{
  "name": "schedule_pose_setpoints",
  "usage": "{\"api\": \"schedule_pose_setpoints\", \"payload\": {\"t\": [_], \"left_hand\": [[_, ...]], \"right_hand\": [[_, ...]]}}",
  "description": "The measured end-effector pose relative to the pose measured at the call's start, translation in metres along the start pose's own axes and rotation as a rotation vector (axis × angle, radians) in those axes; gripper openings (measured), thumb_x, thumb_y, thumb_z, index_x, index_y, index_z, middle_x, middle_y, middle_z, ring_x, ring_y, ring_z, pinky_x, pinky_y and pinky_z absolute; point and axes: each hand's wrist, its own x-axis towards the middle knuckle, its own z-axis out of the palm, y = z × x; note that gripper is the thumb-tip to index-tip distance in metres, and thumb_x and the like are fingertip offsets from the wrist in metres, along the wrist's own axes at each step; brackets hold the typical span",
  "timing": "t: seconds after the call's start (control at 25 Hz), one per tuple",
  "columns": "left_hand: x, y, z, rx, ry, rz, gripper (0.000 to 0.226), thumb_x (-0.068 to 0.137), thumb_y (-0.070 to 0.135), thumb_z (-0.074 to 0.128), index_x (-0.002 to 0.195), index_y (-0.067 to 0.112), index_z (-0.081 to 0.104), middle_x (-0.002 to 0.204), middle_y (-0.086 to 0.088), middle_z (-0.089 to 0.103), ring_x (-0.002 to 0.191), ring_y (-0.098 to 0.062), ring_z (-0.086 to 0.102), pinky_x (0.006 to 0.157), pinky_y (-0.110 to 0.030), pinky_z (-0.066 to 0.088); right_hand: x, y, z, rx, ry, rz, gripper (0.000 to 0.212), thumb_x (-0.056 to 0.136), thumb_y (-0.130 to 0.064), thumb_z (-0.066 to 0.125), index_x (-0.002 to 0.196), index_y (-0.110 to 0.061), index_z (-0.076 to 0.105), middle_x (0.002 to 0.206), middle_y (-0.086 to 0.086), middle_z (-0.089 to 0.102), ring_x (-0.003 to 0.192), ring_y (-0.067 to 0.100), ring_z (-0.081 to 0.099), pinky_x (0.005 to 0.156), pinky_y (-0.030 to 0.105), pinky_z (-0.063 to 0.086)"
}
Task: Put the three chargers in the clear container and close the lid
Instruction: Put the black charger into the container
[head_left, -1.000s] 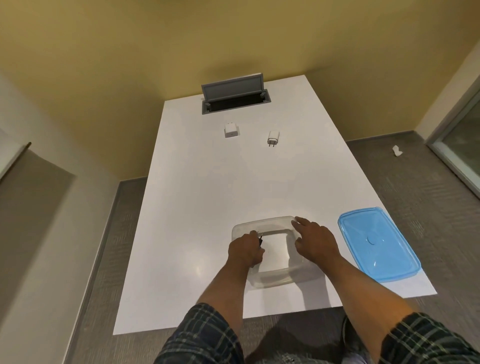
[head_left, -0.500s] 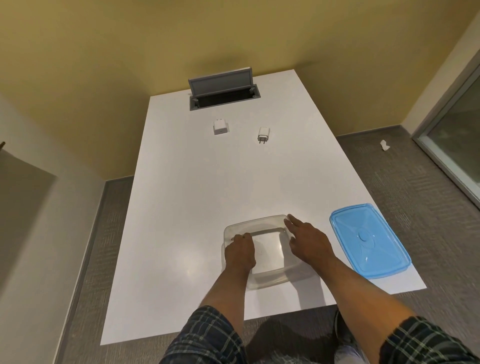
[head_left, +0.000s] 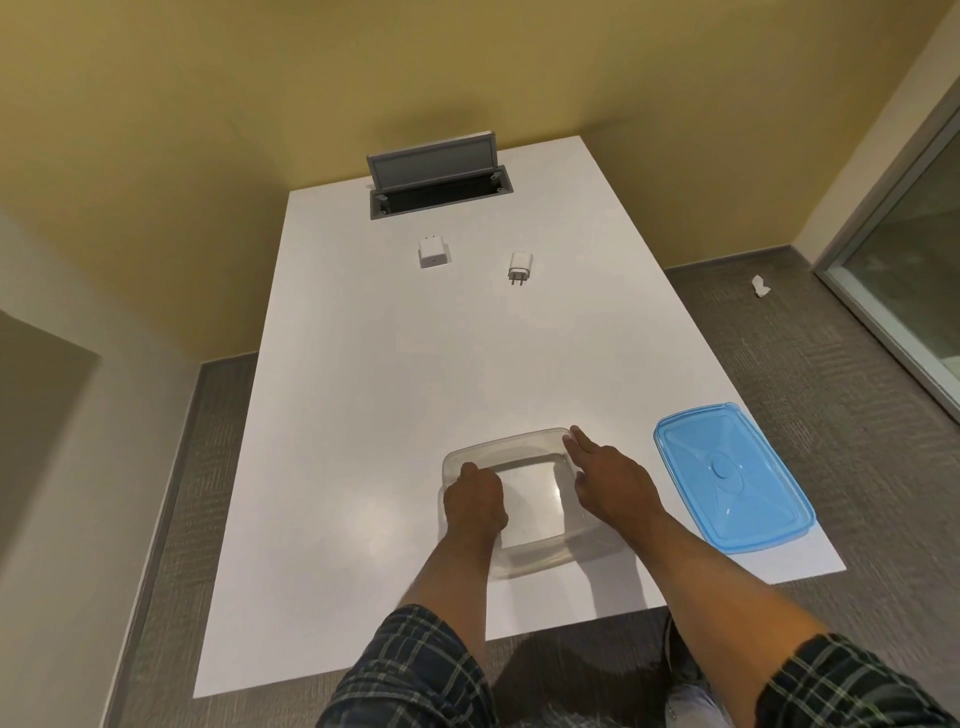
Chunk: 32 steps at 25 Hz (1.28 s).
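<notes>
Left hand (head_left: 475, 501) curled inside the container (head_left: 498, 448), contents hidden; right hand (head_left: 610, 483) flat on its rim; two chargers (head_left: 433, 253) (head_left: 518, 267) lie at twelve o'clock, prongs toward camera.

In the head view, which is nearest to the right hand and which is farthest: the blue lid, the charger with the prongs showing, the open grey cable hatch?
From the right hand:
1. Blue lid, just to its right on the table's near edge.
2. Charger with prongs, far up the table, slightly left of the hand.
3. Grey cable hatch, at the table's far end, by the wall.
</notes>
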Motion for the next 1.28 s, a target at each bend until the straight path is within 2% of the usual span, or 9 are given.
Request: {"api": "schedule_pose_setpoints", "payload": {"t": [0.24,0.4,0.56,0.72,0.8,0.88,1.0,1.16,1.28], "left_hand": [[0.001,0.004,-0.002,0.007,0.033,0.002,0.043,0.086,0.018,0.068,0.127,0.014,0.054,0.117,-0.008,0.067,0.106,-0.029,0.069,0.08,-0.034,0.051],[0.002,0.006,-0.01,0.14,0.015,0.043,0.023,0.085,0.013,0.067,0.108,0.013,0.069,0.108,-0.005,0.074,0.101,-0.026,0.072,0.071,-0.029,0.046],[0.0,0.005,-0.016,0.231,0.036,0.099,0.02,0.085,0.01,0.066,0.104,0.012,0.073,0.106,-0.006,0.074,0.1,-0.028,0.073,0.071,-0.03,0.046],[-0.002,-0.002,-0.026,0.245,0.167,0.238,0.019,0.086,0.013,0.057,0.099,0.013,0.07,0.1,-0.007,0.074,0.09,-0.032,0.073,0.065,-0.031,0.038],[-0.004,-0.011,-0.033,0.191,0.271,0.3,0.019,0.092,0.022,0.05,0.096,0.016,0.067,0.095,-0.006,0.072,0.084,-0.033,0.071,0.065,-0.032,0.038],[-0.004,-0.023,-0.04,0.129,0.391,0.317,0.022,0.096,0.03,0.047,0.089,0.018,0.063,0.087,-0.003,0.069,0.077,-0.032,0.068,0.062,-0.033,0.04],[-0.001,-0.047,-0.048,0.05,0.585,0.296,0.018,0.094,0.026,0.056,0.079,0.016,0.061,0.077,-0.004,0.063,0.068,-0.031,0.062,0.056,-0.036,0.043],[0.007,-0.075,-0.06,0.032,0.652,0.182,0.011,0.093,0.019,0.059,0.086,0.011,0.061,0.082,-0.009,0.06,0.07,-0.032,0.059,0.059,-0.04,0.045],[0.015,-0.091,-0.061,0.039,0.594,0.119,0.02,0.097,0.023,0.051,0.102,0.008,0.064,0.096,-0.01,0.062,0.086,-0.033,0.061,0.071,-0.041,0.044]], "right_hand": [[0.0,0.0,0.001,-0.006,-0.004,-0.002,0.063,0.095,-0.018,0.048,0.155,-0.027,0.031,0.165,-0.016,0.021,0.107,0.02,0.06,0.067,0.03,0.046],[0.001,0.0,0.003,-0.021,0.0,-0.005,0.063,0.095,-0.017,0.048,0.155,-0.027,0.031,0.165,-0.015,0.021,0.106,0.021,0.06,0.066,0.03,0.047],[0.001,0.0,0.005,-0.038,0.01,-0.011,0.063,0.095,-0.017,0.047,0.155,-0.026,0.031,0.165,-0.015,0.021,0.105,0.02,0.061,0.063,0.027,0.041],[0.0,0.0,0.001,-0.103,0.01,-0.024,0.057,0.096,-0.026,0.049,0.152,-0.025,0.036,0.165,-0.008,0.025,0.103,0.023,0.065,0.067,0.03,0.05],[0.0,-0.001,-0.003,-0.114,0.063,-0.06,0.046,0.097,-0.039,0.052,0.14,-0.022,0.053,0.161,0.005,0.035,0.098,0.029,0.068,0.07,0.035,0.055],[0.002,-0.004,-0.008,-0.094,0.181,-0.102,0.038,0.095,-0.048,0.058,0.116,-0.019,0.07,0.152,0.013,0.048,0.09,0.032,0.069,0.069,0.037,0.056],[0.009,-0.009,-0.014,-0.051,0.353,-0.162,0.03,0.095,-0.044,0.061,0.097,-0.017,0.074,0.135,0.008,0.064,0.094,0.029,0.069,0.073,0.037,0.053],[0.025,-0.022,-0.024,-0.027,0.421,-0.166,0.032,0.099,-0.041,0.05,0.107,-0.017,0.07,0.119,0.0,0.069,0.1,0.027,0.066,0.076,0.038,0.049],[0.039,-0.036,-0.026,-0.013,0.378,-0.115,0.034,0.098,-0.038,0.058,0.118,-0.012,0.067,0.129,0.005,0.066,0.104,0.029,0.066,0.079,0.039,0.052]]}}
